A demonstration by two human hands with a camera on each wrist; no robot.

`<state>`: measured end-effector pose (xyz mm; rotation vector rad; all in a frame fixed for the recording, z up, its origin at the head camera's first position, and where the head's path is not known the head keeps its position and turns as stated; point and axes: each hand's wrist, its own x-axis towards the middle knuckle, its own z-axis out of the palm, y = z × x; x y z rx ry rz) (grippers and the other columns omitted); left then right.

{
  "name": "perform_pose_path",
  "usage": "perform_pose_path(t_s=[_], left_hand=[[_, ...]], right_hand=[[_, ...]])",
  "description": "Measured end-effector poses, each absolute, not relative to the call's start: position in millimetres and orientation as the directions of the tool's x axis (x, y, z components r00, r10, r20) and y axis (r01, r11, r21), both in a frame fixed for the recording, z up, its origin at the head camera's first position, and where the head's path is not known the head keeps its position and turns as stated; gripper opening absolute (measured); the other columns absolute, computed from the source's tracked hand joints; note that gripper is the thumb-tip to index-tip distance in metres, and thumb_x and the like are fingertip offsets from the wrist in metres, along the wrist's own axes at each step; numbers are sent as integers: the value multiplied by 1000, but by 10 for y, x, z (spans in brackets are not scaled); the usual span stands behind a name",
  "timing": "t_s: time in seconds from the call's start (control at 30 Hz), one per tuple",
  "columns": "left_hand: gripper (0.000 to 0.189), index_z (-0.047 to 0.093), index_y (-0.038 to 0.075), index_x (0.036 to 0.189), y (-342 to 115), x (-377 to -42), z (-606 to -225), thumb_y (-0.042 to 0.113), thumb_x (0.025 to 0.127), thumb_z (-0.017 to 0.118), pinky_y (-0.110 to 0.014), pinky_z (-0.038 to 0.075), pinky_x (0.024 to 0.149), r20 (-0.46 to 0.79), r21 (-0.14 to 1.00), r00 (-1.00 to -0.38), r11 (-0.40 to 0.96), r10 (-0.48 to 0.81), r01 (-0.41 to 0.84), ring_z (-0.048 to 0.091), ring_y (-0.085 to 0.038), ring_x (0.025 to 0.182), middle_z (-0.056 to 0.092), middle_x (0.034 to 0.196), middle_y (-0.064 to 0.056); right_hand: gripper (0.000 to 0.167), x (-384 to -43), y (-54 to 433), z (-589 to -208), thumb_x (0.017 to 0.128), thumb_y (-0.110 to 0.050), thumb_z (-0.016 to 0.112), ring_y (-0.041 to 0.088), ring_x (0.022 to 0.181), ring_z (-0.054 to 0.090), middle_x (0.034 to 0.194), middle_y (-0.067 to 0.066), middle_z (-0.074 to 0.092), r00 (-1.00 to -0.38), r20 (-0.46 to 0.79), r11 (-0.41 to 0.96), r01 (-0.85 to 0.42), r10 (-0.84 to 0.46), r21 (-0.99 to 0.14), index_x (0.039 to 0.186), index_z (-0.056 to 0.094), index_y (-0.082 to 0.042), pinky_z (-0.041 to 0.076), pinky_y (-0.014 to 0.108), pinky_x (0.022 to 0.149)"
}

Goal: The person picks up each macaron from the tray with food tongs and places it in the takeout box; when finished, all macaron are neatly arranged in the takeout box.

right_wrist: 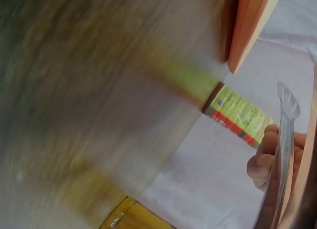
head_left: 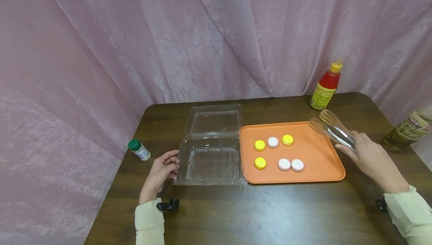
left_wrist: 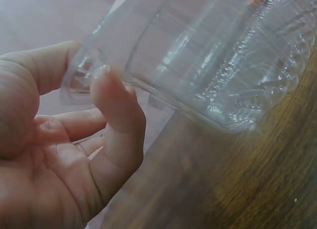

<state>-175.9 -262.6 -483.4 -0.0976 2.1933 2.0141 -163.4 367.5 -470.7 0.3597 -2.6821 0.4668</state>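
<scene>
A clear plastic clamshell container point(head_left: 213, 164) lies opened flat on the table, its lid point(head_left: 216, 122) folded back behind the base. My left hand point(head_left: 161, 172) pinches the left rim of the base between thumb and fingers; the left wrist view shows the rim point(left_wrist: 133, 80) close up. My right hand point(head_left: 372, 160) grips a pair of metal tongs point(head_left: 340, 137), whose slotted tips are spread over the back right corner of an orange tray point(head_left: 320, 155). Three yellow macarons point(head_left: 260, 163) and three pale macarons point(head_left: 284, 164) lie on the tray, left of the tongs.
A red sauce bottle with a yellow cap point(head_left: 326, 87) stands behind the tray. An oil bottle point(head_left: 406, 130) is at the right edge of the table, and a small green-capped jar point(head_left: 139, 150) at the left. A pink curtain point(head_left: 216, 42) hangs behind the table.
</scene>
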Motion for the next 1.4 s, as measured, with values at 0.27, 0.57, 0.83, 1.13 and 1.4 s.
perform_pose_path(t_s=[0.27,0.57,0.83,1.13,1.4], left_hand=[[52,49,-10,138,-2625,-1756,-4818,-13,86,52,-23,50,50,-158,985,-986,83,53,-153,54,-14,69,56,95,-8],[53,49,-10,139,-2603,-1733,-4821,-13,86,52,-23,51,50,-171,983,-984,82,52,-166,54,-14,70,56,96,-8],[51,50,-10,138,-2607,-1737,-4838,-12,87,52,-23,51,51,-158,984,-986,90,52,-153,55,-14,70,57,96,-8],[51,50,-11,137,-2598,-1741,-4845,-14,87,53,-24,51,50,-160,985,-985,71,57,-156,54,-14,69,57,96,-9],[50,51,-7,138,-2610,-1749,-4836,-11,88,53,-24,51,51,-169,981,-984,107,50,-163,55,-16,70,56,98,-12]], right_hand=[[54,-1662,3571,-4683,91,-33,75,26,57,52,87,17,56,-907,354,930,-310,-226,-199,117,51,7,42,45,41],[53,-1676,3414,-4667,95,-40,68,26,71,59,102,16,61,-946,207,924,-296,-249,-243,123,52,2,50,48,54],[53,-1735,3313,-4662,95,-44,67,25,71,60,95,13,65,-954,126,925,-294,-271,-239,120,54,0,52,49,59],[51,-1804,3239,-4680,90,-42,75,20,61,52,79,6,62,-949,91,920,-315,-302,-233,116,56,-2,50,43,53],[48,-1827,3212,-4702,88,-43,76,21,54,54,66,1,55,-929,130,913,-365,-345,-181,108,57,-4,47,46,46]])
